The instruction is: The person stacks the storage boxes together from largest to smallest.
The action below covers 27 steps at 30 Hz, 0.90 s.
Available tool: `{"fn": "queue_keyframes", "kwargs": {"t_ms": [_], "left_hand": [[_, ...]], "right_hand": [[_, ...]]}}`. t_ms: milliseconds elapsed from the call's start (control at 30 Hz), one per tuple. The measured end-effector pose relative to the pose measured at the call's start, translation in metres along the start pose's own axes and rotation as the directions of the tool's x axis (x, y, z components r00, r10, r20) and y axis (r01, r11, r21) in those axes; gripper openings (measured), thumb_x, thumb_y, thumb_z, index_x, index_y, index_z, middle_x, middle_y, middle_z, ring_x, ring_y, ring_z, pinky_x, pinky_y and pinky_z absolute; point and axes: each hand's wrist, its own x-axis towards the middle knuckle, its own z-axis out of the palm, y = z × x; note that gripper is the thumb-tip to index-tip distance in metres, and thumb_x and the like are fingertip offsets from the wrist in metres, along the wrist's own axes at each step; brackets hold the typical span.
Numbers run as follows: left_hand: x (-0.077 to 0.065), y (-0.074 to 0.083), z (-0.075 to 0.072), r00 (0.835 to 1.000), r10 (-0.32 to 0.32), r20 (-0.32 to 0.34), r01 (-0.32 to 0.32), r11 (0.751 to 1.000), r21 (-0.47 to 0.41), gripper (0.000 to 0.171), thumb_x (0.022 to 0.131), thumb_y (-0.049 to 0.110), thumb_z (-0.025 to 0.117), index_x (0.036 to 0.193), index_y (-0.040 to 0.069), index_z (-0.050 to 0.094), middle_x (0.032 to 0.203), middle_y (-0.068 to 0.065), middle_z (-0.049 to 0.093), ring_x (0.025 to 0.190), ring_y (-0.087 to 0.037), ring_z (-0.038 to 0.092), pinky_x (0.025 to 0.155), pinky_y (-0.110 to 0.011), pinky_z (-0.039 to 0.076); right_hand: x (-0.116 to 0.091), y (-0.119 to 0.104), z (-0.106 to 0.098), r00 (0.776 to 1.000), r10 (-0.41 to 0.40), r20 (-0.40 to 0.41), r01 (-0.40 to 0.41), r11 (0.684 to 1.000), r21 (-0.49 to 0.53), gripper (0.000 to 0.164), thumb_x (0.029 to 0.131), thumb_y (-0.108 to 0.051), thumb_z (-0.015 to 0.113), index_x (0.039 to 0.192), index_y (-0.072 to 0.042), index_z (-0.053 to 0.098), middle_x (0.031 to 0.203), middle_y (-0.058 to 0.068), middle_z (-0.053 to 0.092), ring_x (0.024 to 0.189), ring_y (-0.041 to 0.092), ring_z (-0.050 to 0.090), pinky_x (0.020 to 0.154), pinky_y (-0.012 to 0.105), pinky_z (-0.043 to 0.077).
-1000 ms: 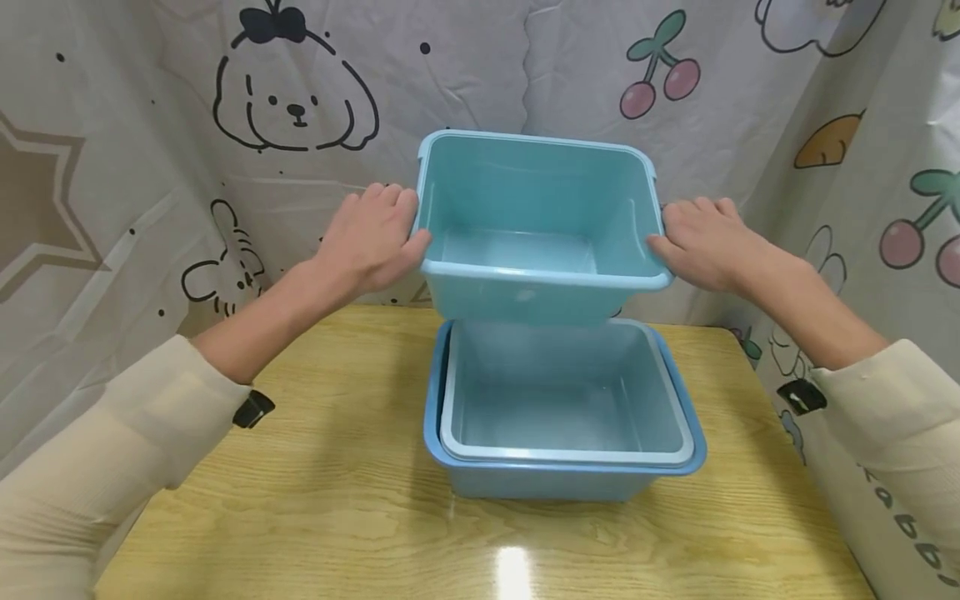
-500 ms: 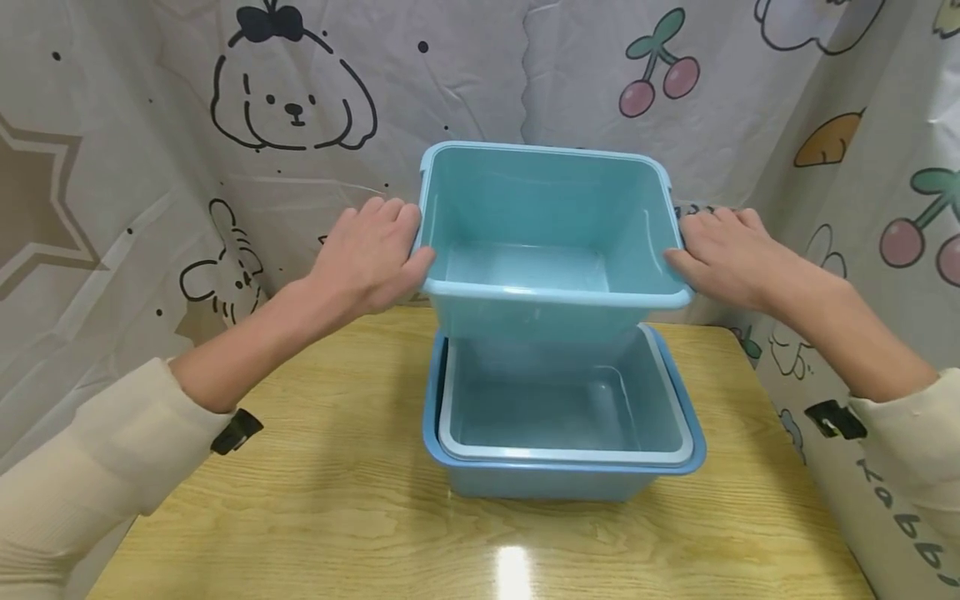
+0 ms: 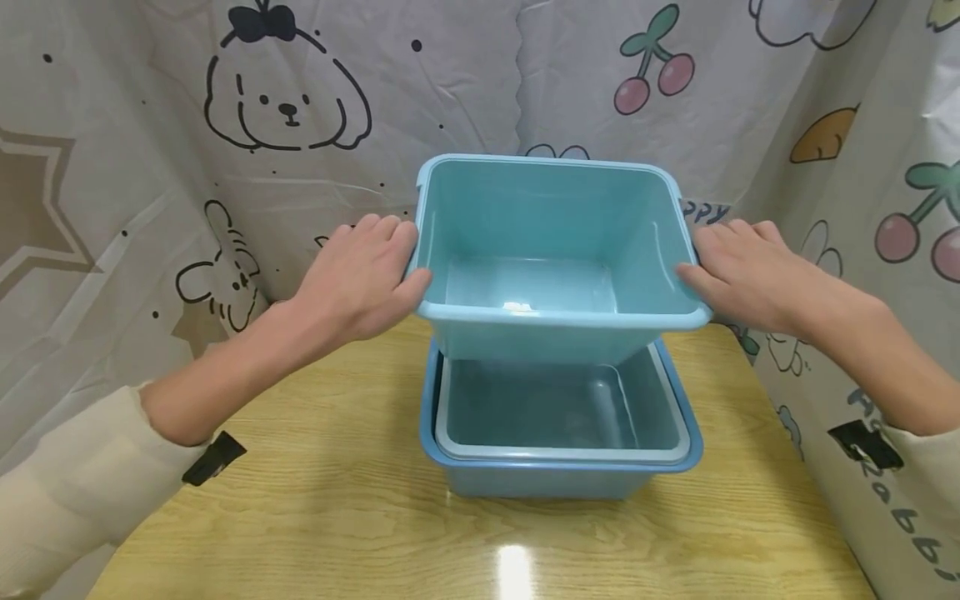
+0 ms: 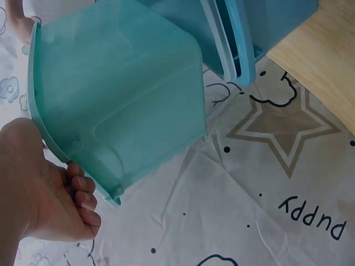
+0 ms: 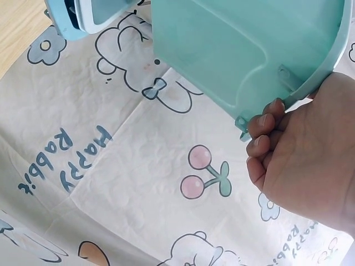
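Observation:
A light teal plastic storage bin (image 3: 562, 337) hangs tilted above two nested bins, its open top turned toward me. My left hand (image 3: 360, 279) grips its left rim, thumb over the edge. On the opposite rim my right hand (image 3: 757, 275) holds on the same way. Both wrist views show curled fingers under the lip of the teal bin (image 4: 127, 94). Below, a pale grey-blue bin (image 3: 540, 417) sits inside a larger blue bin (image 3: 540, 483) on the table. The raised bin hides the back part of the nested pair.
The wooden table (image 3: 315, 500) carries the nested bins near its back edge. A white curtain (image 3: 450, 83) printed with cartoon animals and cherries hangs behind and along both sides. Black straps (image 3: 213, 458) sit at the sleeve cuffs.
Both hands have lowered the teal bin and drawn it nearer, so it covers more of the nested bins. Its rim looks larger in view. The nested bins have stayed put.

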Motion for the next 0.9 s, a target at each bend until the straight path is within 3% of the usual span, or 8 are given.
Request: {"fn": "queue_keyframes", "kwargs": {"t_ms": [467, 900], "left_hand": [[-0.012, 0.010, 0.000, 0.998, 0.049, -0.027, -0.050, 0.999, -0.013, 0.017, 0.087, 0.023, 0.043, 0.076, 0.009, 0.041, 0.071, -0.006, 0.040, 0.065, -0.025, 0.037, 0.061, -0.036, 0.031], [-0.021, 0.020, 0.001, 0.998, 0.058, 0.013, -0.057, 0.998, -0.034, 0.015, 0.087, 0.023, 0.045, 0.079, 0.010, 0.043, 0.073, -0.005, 0.042, 0.066, -0.024, 0.038, 0.061, -0.035, 0.032]], "right_hand": [[-0.024, -0.001, 0.003, 1.000, 0.000, -0.010, 0.000, 1.000, 0.004, 0.030, 0.103, -0.030, 0.042, 0.086, -0.008, 0.051, 0.076, 0.005, 0.046, 0.080, 0.029, 0.044, 0.075, 0.047, 0.029], [-0.046, -0.001, 0.010, 1.000, -0.001, -0.017, 0.001, 1.000, 0.014, 0.028, 0.104, -0.030, 0.043, 0.085, -0.011, 0.050, 0.075, 0.003, 0.045, 0.082, 0.028, 0.043, 0.074, 0.045, 0.027]]}}
